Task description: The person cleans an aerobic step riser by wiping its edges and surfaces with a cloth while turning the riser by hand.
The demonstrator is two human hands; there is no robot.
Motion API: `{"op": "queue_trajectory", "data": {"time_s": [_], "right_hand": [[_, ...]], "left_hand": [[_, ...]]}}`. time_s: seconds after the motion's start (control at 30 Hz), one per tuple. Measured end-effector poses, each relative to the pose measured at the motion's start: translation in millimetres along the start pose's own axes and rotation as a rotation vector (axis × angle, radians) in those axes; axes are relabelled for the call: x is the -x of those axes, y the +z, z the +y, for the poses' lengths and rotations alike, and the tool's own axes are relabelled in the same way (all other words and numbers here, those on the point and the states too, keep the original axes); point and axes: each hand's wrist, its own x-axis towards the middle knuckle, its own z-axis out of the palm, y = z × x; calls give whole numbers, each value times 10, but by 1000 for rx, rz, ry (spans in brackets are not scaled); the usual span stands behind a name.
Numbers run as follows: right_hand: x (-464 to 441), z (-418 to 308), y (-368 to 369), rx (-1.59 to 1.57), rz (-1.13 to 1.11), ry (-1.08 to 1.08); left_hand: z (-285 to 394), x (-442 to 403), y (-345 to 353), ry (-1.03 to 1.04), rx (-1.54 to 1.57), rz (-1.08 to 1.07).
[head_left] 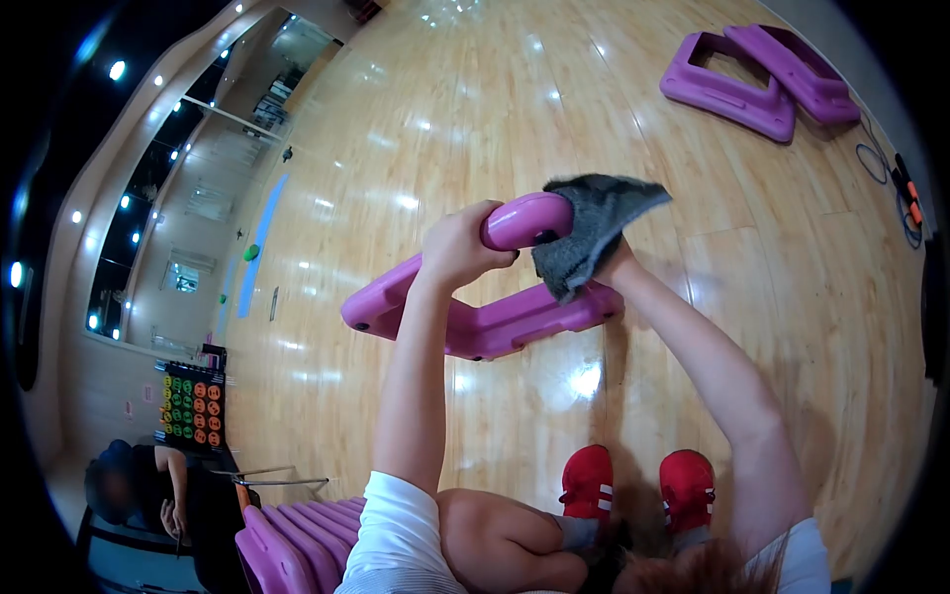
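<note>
In the head view, a purple frame (510, 322) is gripped by the left hand (460, 247) over the wooden floor (515, 406), its long axis slanted up rightward; a grey cloth (594, 223) is held at its right end by the right hand (617, 265).

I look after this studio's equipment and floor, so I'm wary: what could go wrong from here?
The purple frame could twist or slip, since only the left hand clearly grips it; the right hand holds the gray cloth against it. If it slipped, it might scuff the glossy wooden floor or, less likely, bump the red shoes.
</note>
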Motion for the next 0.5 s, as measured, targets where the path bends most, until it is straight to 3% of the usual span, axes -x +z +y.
{"op": "queue_trajectory", "data": {"time_s": [0.13,0.2,0.33,0.4,0.5], "right_hand": [[57,227,79,-193,-110,85],[147,290,110,98,36,-59],[206,312,156,454,-64,114],[255,256,109,322,49,51],[207,138,46,-280,-20,119]], "left_hand": [[34,16,-2,-8,-24,-3],[32,10,2,-1,-18,-6],[48,2,-14,6,-19,-6],[44,8,6,-8,-6,-5],[7,15,16,8,-13,10]]}}
